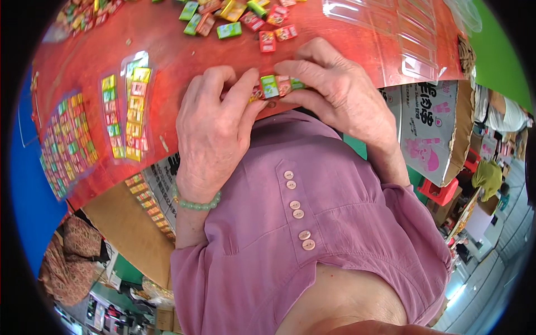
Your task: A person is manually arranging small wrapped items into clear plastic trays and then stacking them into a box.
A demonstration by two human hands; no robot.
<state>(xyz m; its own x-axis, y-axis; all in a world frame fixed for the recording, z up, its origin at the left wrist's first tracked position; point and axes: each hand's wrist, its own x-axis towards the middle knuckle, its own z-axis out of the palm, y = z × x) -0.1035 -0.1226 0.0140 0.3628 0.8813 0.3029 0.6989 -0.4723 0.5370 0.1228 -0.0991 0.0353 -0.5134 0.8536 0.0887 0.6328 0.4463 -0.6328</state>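
A row [269, 86] of small boxes in green and red lies on the red desk [167, 56], near its front edge, between the two hands. The left hand [215, 120] has its grip closed at the row's left end, thumb and forefinger pinching there, though the fingers hide part of the end box. The right hand [349, 92] pinches the other end, its forefinger on the far side and its thumb on the near side. How many boxes the row holds, I cannot tell.

As for progress, some of the work looks done. Two filled strips [135, 114] lie side by side to the left, with clear plastic showing at the far end of one. Further left is a broad block [70, 142] of boxes in close lines, and more lines lie in the carton [109, 218] below the desk edge.

Plenty seems left. The row in hand is not in a tray, loose boxes [229, 30] are scattered beyond the hands, and another heap [86, 15] sits at the far left. At the far right, clear trays [417, 42] appear unfilled.
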